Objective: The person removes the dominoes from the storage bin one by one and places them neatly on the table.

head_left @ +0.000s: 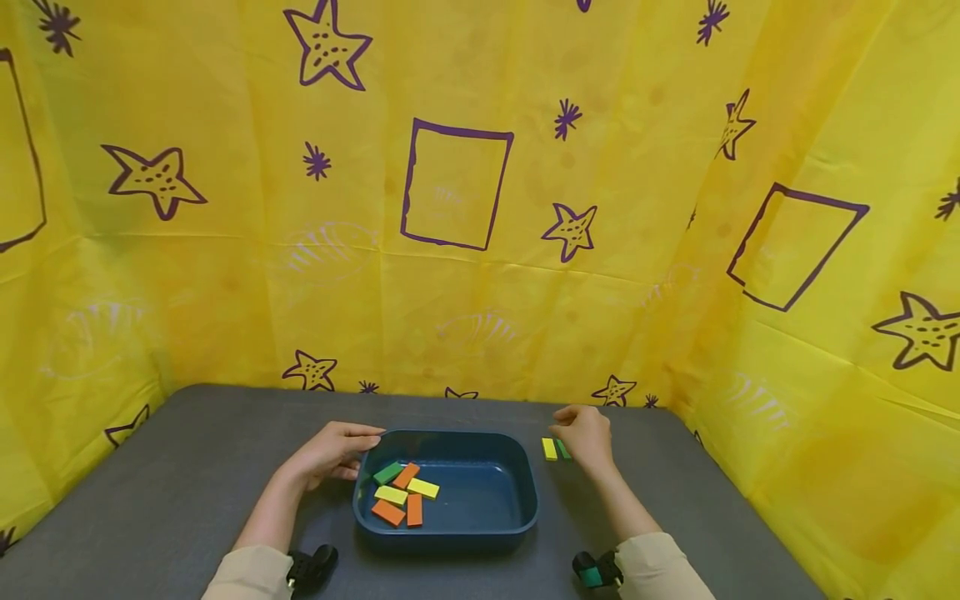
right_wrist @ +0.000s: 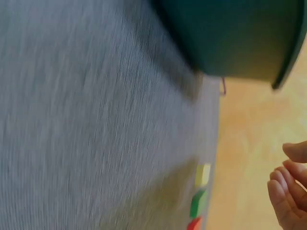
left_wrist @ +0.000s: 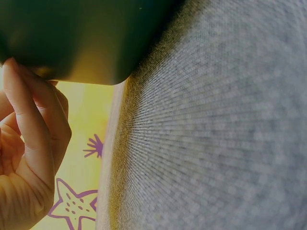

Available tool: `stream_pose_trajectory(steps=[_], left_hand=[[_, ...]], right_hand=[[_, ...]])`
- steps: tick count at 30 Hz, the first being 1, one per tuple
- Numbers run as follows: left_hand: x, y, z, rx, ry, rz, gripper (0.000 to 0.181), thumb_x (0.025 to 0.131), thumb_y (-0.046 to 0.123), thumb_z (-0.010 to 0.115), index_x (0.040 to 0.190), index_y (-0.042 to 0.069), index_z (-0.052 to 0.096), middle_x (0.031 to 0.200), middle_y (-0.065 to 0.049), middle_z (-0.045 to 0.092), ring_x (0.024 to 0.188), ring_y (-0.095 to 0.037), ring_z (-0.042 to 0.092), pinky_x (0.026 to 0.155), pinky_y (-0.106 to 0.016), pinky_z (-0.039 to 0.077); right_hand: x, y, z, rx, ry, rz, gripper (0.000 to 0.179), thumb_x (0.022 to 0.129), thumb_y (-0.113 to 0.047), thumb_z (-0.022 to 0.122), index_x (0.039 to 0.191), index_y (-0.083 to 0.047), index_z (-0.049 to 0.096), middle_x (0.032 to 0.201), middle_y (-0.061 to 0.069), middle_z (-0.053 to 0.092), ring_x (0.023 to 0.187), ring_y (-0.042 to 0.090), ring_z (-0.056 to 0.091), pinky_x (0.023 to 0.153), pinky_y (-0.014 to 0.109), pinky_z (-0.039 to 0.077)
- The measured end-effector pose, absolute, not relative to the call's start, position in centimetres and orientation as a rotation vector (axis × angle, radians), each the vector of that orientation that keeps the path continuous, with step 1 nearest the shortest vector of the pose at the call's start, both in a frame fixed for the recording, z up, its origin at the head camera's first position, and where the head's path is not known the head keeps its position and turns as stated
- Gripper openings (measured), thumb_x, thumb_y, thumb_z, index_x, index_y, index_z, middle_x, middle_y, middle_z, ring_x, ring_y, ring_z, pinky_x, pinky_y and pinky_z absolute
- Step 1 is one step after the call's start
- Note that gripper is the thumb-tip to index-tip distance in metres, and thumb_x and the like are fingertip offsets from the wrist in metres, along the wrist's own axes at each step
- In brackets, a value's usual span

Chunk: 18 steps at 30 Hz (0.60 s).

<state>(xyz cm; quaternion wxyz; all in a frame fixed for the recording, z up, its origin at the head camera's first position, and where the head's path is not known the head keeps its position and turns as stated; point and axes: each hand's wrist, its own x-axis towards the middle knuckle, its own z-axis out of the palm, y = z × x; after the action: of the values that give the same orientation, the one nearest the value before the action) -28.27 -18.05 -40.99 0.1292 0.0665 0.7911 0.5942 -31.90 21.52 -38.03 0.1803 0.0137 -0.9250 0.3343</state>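
Observation:
A dark blue rectangular tub (head_left: 480, 527) stands in the middle of the table, with several small orange, yellow and green blocks lying flat in its left half. My left hand (head_left: 337, 451) holds the tub at its far left corner, fingertips at the rim. Right of the tub, my right hand (head_left: 585, 435) hovers over a short row of blocks, its fingers bent and a gap showing between thumb and fingertips. A yellow block (right_wrist: 203, 175), a green block (right_wrist: 198, 203) and a red block (right_wrist: 194, 224) form that row; the hand hides the red one in the head view.
The grey table (head_left: 225, 450) has rounded far corners. A yellow curtain (head_left: 465, 317) with purple starfish and frames surrounds its back and sides. Black wrist devices (head_left: 311, 569) sit at both cuffs.

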Motion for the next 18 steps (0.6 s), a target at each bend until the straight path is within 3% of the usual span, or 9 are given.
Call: stream_pose_trajectory(steps=[18], left_hand=[[-28.2,-18.1,-40.9,0.201,2.291,1.731,0.053,0.099,0.029,0.059,0.142,-0.001,0.051,0.096,-0.004,0.070,0.055,-0.008,0.051,0.057,-0.019,0.053]], right_hand=[[-30.9,14.9,-37.6,0.260,-2.590,1.215,0.018,0.076,-0.015,0.083,0.092,-0.008,0.079,0.088,0.009,0.078,0.078,0.020,0.073,0.066,0.027,0.057]])
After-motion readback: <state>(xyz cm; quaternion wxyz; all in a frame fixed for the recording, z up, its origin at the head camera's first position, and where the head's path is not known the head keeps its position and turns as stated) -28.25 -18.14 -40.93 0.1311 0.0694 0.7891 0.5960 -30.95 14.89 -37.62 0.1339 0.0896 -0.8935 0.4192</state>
